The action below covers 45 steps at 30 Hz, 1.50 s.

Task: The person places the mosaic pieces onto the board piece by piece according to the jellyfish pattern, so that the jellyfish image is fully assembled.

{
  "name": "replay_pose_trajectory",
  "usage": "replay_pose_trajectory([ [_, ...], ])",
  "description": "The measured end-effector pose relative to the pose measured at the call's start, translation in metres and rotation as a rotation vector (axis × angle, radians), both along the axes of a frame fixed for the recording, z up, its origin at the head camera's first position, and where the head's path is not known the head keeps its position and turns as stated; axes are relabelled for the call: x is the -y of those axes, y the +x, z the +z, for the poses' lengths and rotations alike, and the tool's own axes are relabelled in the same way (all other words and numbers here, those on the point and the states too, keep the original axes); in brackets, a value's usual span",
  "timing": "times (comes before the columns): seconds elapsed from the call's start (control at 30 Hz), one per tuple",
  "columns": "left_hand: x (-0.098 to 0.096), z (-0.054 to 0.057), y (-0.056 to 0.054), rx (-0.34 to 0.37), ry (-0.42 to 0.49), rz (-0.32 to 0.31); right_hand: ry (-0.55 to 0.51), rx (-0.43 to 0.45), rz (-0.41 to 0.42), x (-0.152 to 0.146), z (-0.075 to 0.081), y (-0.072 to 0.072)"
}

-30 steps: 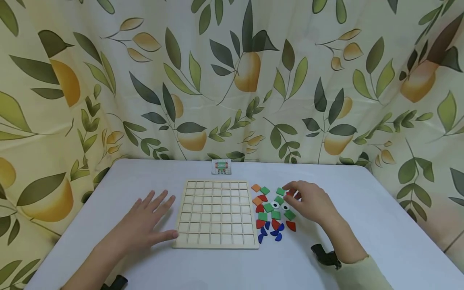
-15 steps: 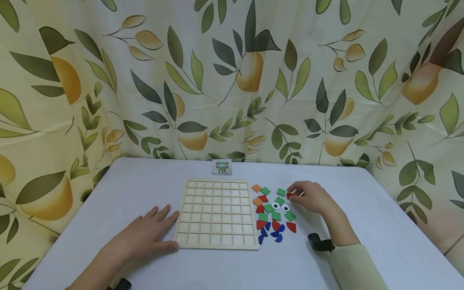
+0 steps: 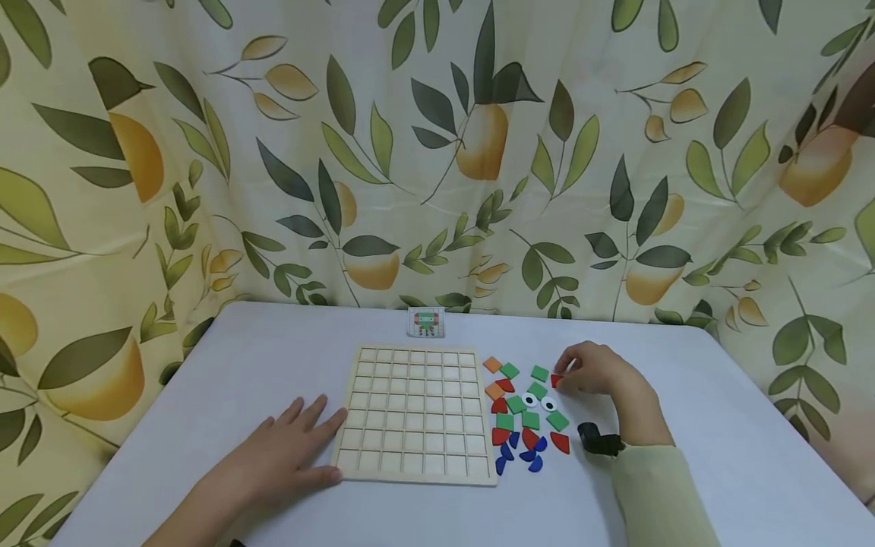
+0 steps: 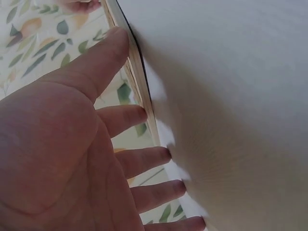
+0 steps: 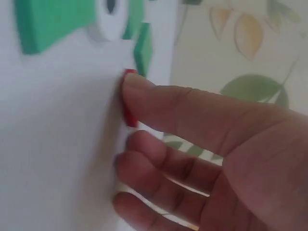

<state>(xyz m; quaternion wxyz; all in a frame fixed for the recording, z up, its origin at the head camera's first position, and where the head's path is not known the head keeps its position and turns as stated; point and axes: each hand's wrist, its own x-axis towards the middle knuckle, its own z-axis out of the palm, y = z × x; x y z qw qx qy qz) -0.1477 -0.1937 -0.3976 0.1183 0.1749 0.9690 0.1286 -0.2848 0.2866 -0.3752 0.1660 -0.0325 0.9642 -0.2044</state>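
Note:
My left hand [image 3: 283, 456] lies with fingers spread on the table, thumb and index fingertips against the left edge of a wooden grid board [image 3: 418, 482]. In the left wrist view, the thumb [image 4: 103, 60] touches the board's edge [image 4: 139, 79]. At the far right of the loose pieces, my right hand [image 3: 595, 372] pinches a red quarter-round piece [image 3: 556, 381] at the tabletop. The right wrist view has the thumb [image 5: 149, 96] over the red piece, with the other fingers curled below. The thumb hides part of the piece.
Right of the board lie green squares [image 3: 530, 420], orange squares [image 3: 492, 365], red pieces [image 3: 560, 442], blue pieces [image 3: 536, 463] and two eye discs [image 3: 549, 404]. A small picture card [image 3: 426, 323] stands behind the board. A patterned curtain [image 3: 437, 190] hangs behind the white table [image 3: 287, 342].
My right hand has drawn slightly right, and its fingers have closed on the red piece. My left hand has lowered, its index finger coming to the board's edge. The head view has shifted slightly.

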Motion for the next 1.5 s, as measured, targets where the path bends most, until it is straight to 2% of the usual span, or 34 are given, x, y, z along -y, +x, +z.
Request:
replay_pose_trajectory([
  [0.27,0.0,0.0,0.005,0.019,0.005,0.012,-0.016,-0.059,0.013,0.008,-0.005,0.005],
  [0.5,0.0,-0.001,0.006,0.003,0.024,-0.004,-0.119,-0.091,0.078,0.006,-0.002,0.004],
  [0.67,-0.001,0.0,0.006,0.0,0.005,-0.001,-0.164,-0.122,0.088,0.012,-0.001,0.002],
  [0.93,-0.001,0.002,0.004,0.011,-0.023,0.017,-0.252,-0.114,0.092,0.028,-0.003,-0.004],
  [1.27,0.0,0.002,0.002,0.006,-0.021,0.013,-0.281,-0.149,0.141,0.054,-0.007,-0.005],
  [1.5,0.001,0.001,0.003,-0.002,-0.014,0.003,-0.332,-0.153,0.127,0.069,-0.014,-0.004],
])
